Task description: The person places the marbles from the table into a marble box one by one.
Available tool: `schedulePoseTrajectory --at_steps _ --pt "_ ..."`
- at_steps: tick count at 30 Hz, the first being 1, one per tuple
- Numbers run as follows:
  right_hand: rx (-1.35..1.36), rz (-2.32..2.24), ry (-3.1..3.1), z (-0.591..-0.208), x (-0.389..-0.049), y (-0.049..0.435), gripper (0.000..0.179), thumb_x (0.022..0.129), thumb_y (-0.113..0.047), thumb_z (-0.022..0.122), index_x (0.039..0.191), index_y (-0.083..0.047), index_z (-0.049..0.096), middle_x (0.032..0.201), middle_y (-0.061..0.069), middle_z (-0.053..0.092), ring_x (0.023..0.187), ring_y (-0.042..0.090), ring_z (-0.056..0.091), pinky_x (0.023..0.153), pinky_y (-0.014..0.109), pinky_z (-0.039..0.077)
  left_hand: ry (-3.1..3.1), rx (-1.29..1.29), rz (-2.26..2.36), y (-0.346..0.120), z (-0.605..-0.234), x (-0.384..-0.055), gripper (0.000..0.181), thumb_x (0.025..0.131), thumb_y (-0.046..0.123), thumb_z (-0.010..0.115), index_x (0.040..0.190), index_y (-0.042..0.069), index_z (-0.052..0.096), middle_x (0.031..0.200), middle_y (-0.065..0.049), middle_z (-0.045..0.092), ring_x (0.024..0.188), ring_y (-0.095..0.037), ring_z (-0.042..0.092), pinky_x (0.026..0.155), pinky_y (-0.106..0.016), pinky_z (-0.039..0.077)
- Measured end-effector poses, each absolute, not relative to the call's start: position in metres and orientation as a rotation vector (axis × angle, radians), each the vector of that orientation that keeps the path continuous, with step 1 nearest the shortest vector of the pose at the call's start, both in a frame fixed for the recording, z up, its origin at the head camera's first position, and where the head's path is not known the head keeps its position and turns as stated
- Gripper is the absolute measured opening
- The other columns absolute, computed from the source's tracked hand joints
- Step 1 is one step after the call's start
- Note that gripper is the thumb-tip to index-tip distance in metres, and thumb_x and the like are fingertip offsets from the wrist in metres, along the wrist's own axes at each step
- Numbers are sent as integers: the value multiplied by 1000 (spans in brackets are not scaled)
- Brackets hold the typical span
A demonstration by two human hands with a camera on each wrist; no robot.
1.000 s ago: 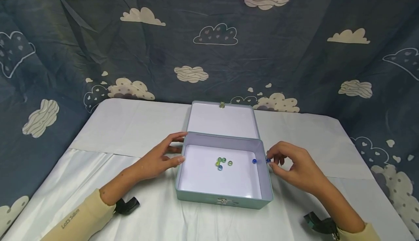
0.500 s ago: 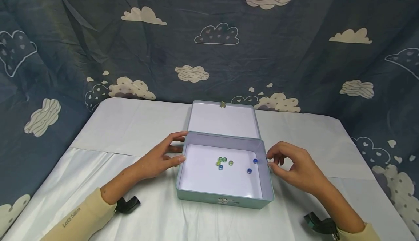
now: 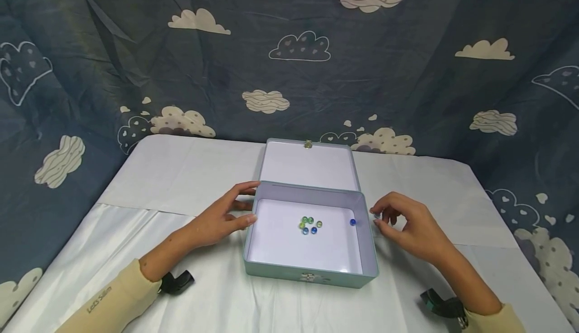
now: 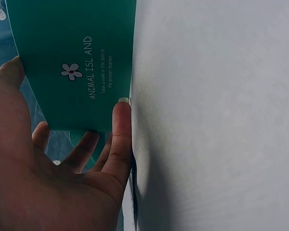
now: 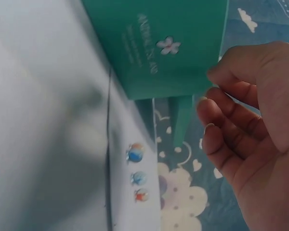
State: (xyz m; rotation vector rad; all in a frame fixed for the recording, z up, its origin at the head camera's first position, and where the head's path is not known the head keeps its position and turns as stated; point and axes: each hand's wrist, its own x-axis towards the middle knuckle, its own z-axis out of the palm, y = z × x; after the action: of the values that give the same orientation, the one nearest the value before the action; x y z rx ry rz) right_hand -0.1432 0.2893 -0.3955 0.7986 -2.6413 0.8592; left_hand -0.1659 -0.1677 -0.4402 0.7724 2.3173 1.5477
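Note:
A pale green tin box (image 3: 307, 278) lies with its lid (image 3: 309, 164) folded back. Several marbles sit inside, including a yellow-green marble (image 3: 301, 225), a blue marble (image 3: 314, 230) near the cluster, and a dark blue marble (image 3: 353, 222) by the right wall. My left hand (image 3: 221, 217) rests against the box's left side, fingers spread; its fingertips touch the printed green wall (image 4: 77, 29) in the left wrist view. Just beyond the right wall, my right hand (image 3: 407, 225) hovers with fingers loosely bent. Nothing shows between its fingertips (image 5: 213, 74) in the right wrist view.
In the right wrist view, a blue marble (image 5: 135, 153), a light blue marble (image 5: 138, 178) and an orange-red marble (image 5: 141, 195) sit on the white cloth outside the box. A dark cloud-print curtain (image 3: 298, 82) hangs behind the table.
My right hand has let go of a dark blue marble at the right wall. That marble has rolled left across the box floor to the cluster. The left hand stays in place.

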Motion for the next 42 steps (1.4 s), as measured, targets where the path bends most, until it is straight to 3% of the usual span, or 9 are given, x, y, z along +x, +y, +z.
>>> schedulePoseTrajectory --at_steps 4,12,42 --pt "768 837 -2654 -402 -148 294 40 81 13 83 108 -15 74 100 -10 68 78 12 61 68 24 54 2324 772 1542 -168 -441 -166 74 106 28 70 165 37 27 164 -9 38 137 -36 57 88 -35 62" --pt "721 756 -2688 -419 -158 306 35 79 12 82 104 -12 76 100 0 70 76 11 59 63 25 52 2333 774 1537 -168 -441 -167 74 106 29 70 165 37 28 164 -9 39 137 -36 58 87 -35 62" --pt "661 661 -2854 -439 -164 310 28 82 5 86 97 -16 76 99 -4 70 78 11 60 65 26 52 2343 760 1523 -168 -441 -167 74 105 30 70 165 39 27 165 -9 38 138 -36 57 88 -35 61"
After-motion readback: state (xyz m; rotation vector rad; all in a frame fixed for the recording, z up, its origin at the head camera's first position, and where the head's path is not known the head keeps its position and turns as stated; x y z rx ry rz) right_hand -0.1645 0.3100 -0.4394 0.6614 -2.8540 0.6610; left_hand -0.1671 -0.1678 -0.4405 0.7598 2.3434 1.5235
